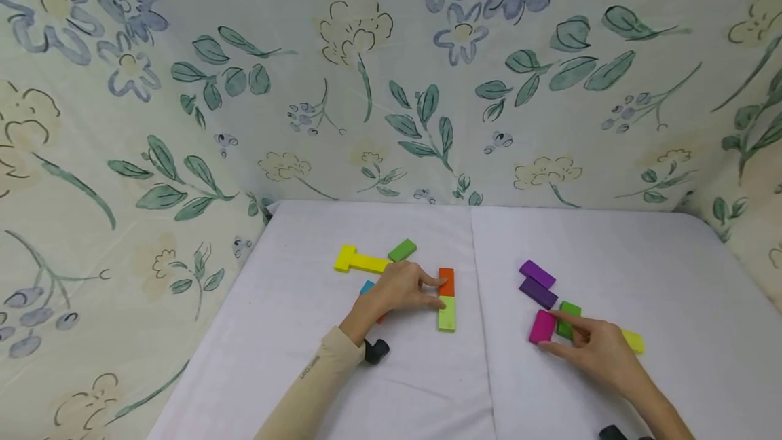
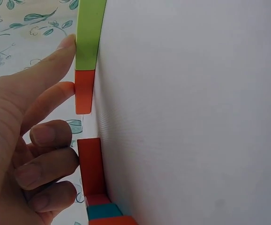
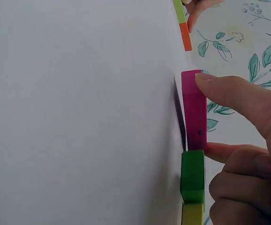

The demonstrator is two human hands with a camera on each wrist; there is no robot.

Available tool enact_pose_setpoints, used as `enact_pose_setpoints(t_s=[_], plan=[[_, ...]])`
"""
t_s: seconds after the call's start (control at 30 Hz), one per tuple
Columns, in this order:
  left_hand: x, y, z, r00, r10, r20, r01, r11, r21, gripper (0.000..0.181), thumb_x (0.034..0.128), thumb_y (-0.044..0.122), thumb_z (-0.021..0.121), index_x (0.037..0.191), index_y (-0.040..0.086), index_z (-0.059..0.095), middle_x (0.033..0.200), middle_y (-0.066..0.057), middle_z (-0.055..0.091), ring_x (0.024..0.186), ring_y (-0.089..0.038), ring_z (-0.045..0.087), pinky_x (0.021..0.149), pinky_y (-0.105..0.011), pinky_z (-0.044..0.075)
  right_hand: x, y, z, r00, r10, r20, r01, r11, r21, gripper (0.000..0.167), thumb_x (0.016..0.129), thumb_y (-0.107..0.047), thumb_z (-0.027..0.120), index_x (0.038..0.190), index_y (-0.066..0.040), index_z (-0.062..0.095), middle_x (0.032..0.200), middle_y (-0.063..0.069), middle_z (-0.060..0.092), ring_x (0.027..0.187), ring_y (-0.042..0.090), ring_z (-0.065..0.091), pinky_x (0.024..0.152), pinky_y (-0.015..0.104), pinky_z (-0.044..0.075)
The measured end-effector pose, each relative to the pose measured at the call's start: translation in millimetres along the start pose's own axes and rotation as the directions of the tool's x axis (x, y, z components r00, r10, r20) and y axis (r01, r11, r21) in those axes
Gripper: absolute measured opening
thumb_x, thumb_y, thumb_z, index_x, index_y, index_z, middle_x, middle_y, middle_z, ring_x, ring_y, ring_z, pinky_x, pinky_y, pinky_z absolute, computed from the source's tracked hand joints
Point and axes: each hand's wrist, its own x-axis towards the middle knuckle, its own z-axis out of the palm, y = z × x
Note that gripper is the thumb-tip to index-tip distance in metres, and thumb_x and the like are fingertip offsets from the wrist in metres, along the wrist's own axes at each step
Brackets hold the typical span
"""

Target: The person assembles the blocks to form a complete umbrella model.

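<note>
My left hand (image 1: 400,287) rests thumb and index fingertips on two flat blocks lying end to end. The thumb touches the lime green block (image 1: 447,318); the index touches the orange block (image 1: 448,278). Its other fingers curl loosely in the left wrist view. My right hand (image 1: 601,352) pinches a magenta block (image 1: 542,326) between thumb and index finger. In the right wrist view, a shadow gap separates part of that magenta block (image 3: 194,110) from the cloth. Beside it lies a green block (image 1: 569,319), with a yellow block (image 1: 632,341) partly hidden by the right hand.
Two purple blocks (image 1: 537,284) lie side by side above the magenta one. Yellow blocks (image 1: 360,261) forming a T and a green block (image 1: 402,250) lie beyond the left hand. A red block (image 2: 92,166) and a blue block (image 2: 103,211) sit beneath it. White cloth (image 1: 684,277) covers the table.
</note>
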Motion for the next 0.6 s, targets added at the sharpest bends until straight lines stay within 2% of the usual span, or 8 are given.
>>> enact_pose_setpoints(t_s=[0.17,0.3,0.4,0.6], plan=[[-0.3,0.0,-0.1,1.0,-0.001,0.005,0.001,1.0,0.014,0.054,0.0773,0.055,0.087,0.125,0.032,0.074,0.05,0.011,0.024,0.048,-0.006,0.025,0.048,-0.019,0.017,1.9,-18,7,0.998,-0.066,0.025,0.064,0.995,0.076,0.069,0.073,-0.036,0.094,0.127,0.001,0.072,0.062,-0.005,0.037,0.055,0.005,0.034,0.049,0.023,0.029],[-0.9,0.4,-0.6,1.0,-0.01,0.01,0.01,1.0,0.012,0.054,0.0775,0.054,0.087,0.125,0.032,0.074,0.05,0.01,0.026,0.048,-0.006,0.027,0.049,-0.02,0.018,1.1,-42,17,0.989,-0.127,0.08,0.117,0.986,0.12,0.066,0.072,-0.036,0.095,0.127,-0.007,0.073,0.062,-0.008,0.036,0.056,0.002,0.033,0.049,0.02,0.029],[-1.1,1.1,-0.9,1.0,-0.017,0.011,0.016,1.0,0.007,0.054,0.0777,0.054,0.087,0.125,0.032,0.073,0.05,0.009,0.025,0.047,-0.007,0.026,0.049,-0.02,0.018,-1.8,-61,27,0.973,-0.192,0.13,0.172,0.973,0.154,0.064,0.073,-0.037,0.094,0.128,-0.01,0.074,0.06,-0.011,0.033,0.054,0.0,0.03,0.05,0.018,0.028],[-1.2,2.5,-0.7,1.0,-0.018,0.01,0.018,1.0,0.016,0.054,0.078,0.055,0.086,0.125,0.032,0.073,0.05,0.008,0.023,0.045,-0.008,0.024,0.048,-0.02,0.017,-7.2,-91,50,0.924,-0.323,0.203,0.28,0.935,0.216,0.062,0.076,-0.039,0.092,0.127,-0.009,0.074,0.059,-0.015,0.028,0.054,-0.004,0.024,0.05,0.016,0.024]])
